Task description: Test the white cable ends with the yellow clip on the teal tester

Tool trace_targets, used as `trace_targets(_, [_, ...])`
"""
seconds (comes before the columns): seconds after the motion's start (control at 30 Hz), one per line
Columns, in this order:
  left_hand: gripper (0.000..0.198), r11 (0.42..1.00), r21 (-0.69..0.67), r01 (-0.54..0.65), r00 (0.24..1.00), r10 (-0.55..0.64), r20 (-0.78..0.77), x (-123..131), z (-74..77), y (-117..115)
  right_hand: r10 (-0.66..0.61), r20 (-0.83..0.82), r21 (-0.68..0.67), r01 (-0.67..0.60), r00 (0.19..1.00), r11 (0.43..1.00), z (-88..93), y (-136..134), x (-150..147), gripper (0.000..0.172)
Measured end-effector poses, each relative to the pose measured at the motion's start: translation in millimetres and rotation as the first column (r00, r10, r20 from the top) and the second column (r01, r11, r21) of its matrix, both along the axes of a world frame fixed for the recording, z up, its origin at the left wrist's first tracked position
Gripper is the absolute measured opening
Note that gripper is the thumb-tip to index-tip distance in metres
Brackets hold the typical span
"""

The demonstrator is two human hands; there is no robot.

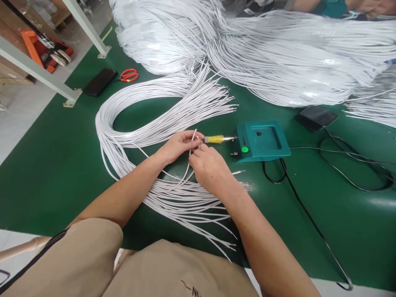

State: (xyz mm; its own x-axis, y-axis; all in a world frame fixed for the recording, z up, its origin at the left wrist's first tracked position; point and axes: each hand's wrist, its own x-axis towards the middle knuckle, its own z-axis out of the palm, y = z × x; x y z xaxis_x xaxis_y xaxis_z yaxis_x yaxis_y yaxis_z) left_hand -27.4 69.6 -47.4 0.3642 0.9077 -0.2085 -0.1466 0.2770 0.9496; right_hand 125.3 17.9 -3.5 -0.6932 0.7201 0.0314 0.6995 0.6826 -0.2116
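Observation:
In the middle of the head view, my left hand (pixel 181 145) pinches a white cable (pixel 192 142) near its end. My right hand (pixel 210 167) is closed on the same cable, just right of and below the left. A yellow cylindrical piece with a metal shaft (pixel 215 139) projects from a teal machine (pixel 261 140) with a green button, its near end close to my fingertips. Whether the cable touches it I cannot tell. A looped bundle of white cables (pixel 130 134) lies around my forearms, its loose ends (pixel 185 206) fanned out beneath my hands.
Large heaps of white cable (pixel 278 57) fill the back of the green table (pixel 55 173). Red-handled scissors (pixel 129 75) and a black flat case (pixel 100 81) lie at the left. A black pedal-like box (pixel 316 118) and black cords (pixel 309 210) are at the right. Another person's hand (pixel 371 7) shows at the top right.

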Motion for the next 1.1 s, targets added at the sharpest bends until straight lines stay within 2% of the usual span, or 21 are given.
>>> trace_targets(0.07, [0.034, 0.997, 0.004, 0.080, 0.996, -0.079, -0.047, -2, 0.2, 0, -0.095, 0.082, -0.143, 0.106, 0.992, 0.984, 0.7, 1, 2, 0.025])
trace_targets(0.13, [0.035, 0.993, 0.031, 0.117, 0.990, -0.114, -0.088, -3, 0.3, 1, -0.193, 0.105, -0.312, 0.217, 0.976, 0.925, 5.6, 6, 10, 0.025])
trace_targets(0.2, [0.039, 0.992, 0.078, 0.095, 0.990, -0.086, -0.114, -2, -0.4, 0, -0.334, 0.002, -0.412, 0.305, 0.943, 0.859, 10.6, 14, 18, 0.027])
trace_targets(0.23, [0.042, 0.992, 0.101, 0.073, 0.991, -0.060, -0.122, -1, -1.0, 0, -0.423, -0.091, -0.435, 0.346, 0.902, 0.832, 11.7, 18, 22, 0.027])
trace_targets(0.33, [0.058, 0.986, 0.168, 0.015, 0.991, 0.008, -0.137, 4, -3.3, -4, -0.620, -0.338, -0.493, 0.428, 0.708, 0.758, 8.0, 27, 26, 0.021])
trace_targets(0.4, [0.067, 0.977, 0.212, -0.027, 0.989, 0.057, -0.137, 9, -4.0, -8, -0.664, -0.404, -0.523, 0.437, 0.629, 0.732, 2.3, 29, 24, 0.026])
trace_targets(0.47, [0.071, 0.967, 0.246, -0.065, 0.986, 0.100, -0.132, 14, -3.4, -13, -0.673, -0.429, -0.524, 0.441, 0.603, 0.729, -2.4, 28, 20, 0.030])
trace_targets(0.57, [0.072, 0.964, 0.256, -0.072, 0.985, 0.109, -0.134, 20, -0.3, -19, -0.668, -0.487, -0.516, 0.432, 0.563, 0.740, -5.3, 26, 17, 0.025])
trace_targets(0.63, [0.071, 0.969, 0.239, -0.057, 0.987, 0.090, -0.131, 21, 2.2, -19, -0.686, -0.534, -0.555, 0.408, 0.494, 0.725, -5.3, 26, 18, 0.020])
trace_targets(0.73, [0.060, 0.979, 0.194, -0.059, 0.994, 0.076, -0.077, 19, 5.1, -17, -0.728, -0.570, -0.669, 0.299, 0.381, 0.680, -4.7, 28, 20, 0.017])
trace_targets(0.9, [0.051, 0.981, 0.171, -0.090, 0.996, 0.092, -0.001, 15, 6.3, -15, -0.755, -0.589, -0.768, 0.091, 0.289, 0.634, -3.6, 31, 22, 0.014])
trace_targets(1.0, [0.054, 0.983, 0.165, -0.087, 0.996, 0.086, 0.014, 15, 7.6, -16, -0.818, -0.536, -0.841, -0.049, 0.210, 0.539, -1.6, 31, 23, 0.013])
trace_targets(1.07, [0.057, 0.983, 0.166, -0.073, 0.997, 0.071, 0.020, 16, 9.0, -17, -0.854, -0.488, -0.872, -0.155, 0.183, 0.465, 0.1, 31, 24, 0.017])
trace_targets(1.1, [0.059, 0.984, 0.167, -0.068, 0.998, 0.065, 0.020, 16, 9.5, -17, -0.862, -0.477, -0.875, -0.187, 0.173, 0.447, 0.9, 31, 24, 0.018])
